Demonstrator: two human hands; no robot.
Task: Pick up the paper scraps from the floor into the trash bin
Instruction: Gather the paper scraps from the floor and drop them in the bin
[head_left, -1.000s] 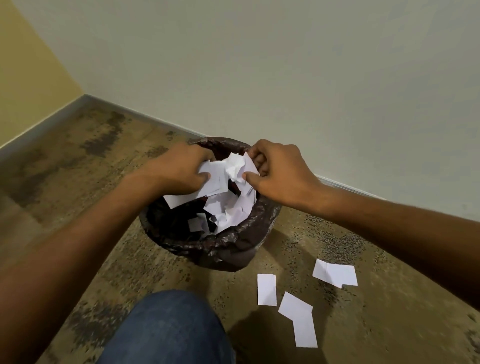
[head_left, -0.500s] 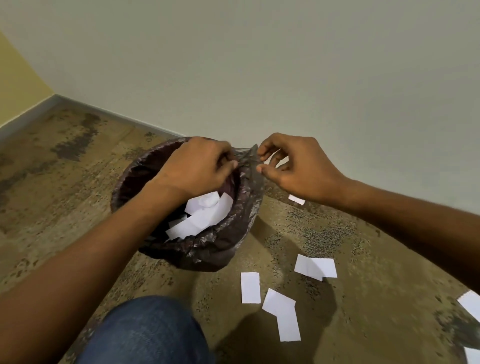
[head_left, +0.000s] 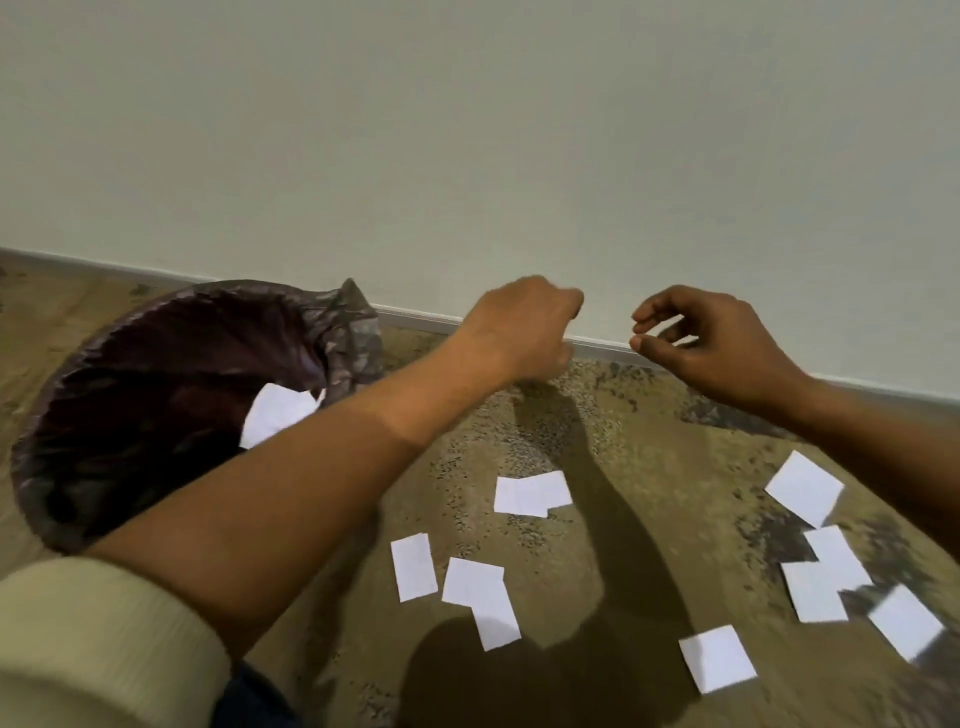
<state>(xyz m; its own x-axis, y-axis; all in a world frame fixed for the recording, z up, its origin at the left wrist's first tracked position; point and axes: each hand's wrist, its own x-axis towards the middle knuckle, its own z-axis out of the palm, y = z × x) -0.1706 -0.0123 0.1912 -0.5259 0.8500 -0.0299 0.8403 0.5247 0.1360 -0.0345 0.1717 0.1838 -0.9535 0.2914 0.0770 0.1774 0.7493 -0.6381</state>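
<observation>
Against the far wall (head_left: 467, 156) at the left stands the trash bin (head_left: 156, 364), lined with a dark bag, with one white scrap (head_left: 278, 413) already lying inside it. Just right of it my left hand (head_left: 524, 327) hangs above the floor (head_left: 467, 441), fingers curled under; whether they hold anything I cannot tell.

Nearer me the paper scraps (head_left: 414, 566) lie flat on the floor. The leftmost is a rectangle with its long axis running near to far, and the overlapped pair (head_left: 530, 493) beyond it runs left to right.

My right hand (head_left: 711, 343) is well apart from the left, fingers loosely bent, thumb and forefinger parted, holding nothing. Further right, more scraps (head_left: 804, 487) lie at a slant.

I judge the step in hand is reaching down for the next batch. To do it well I would lift each sheet by a short edge with a fingertip, take overlapped ones together, and carry several per trip.
</observation>
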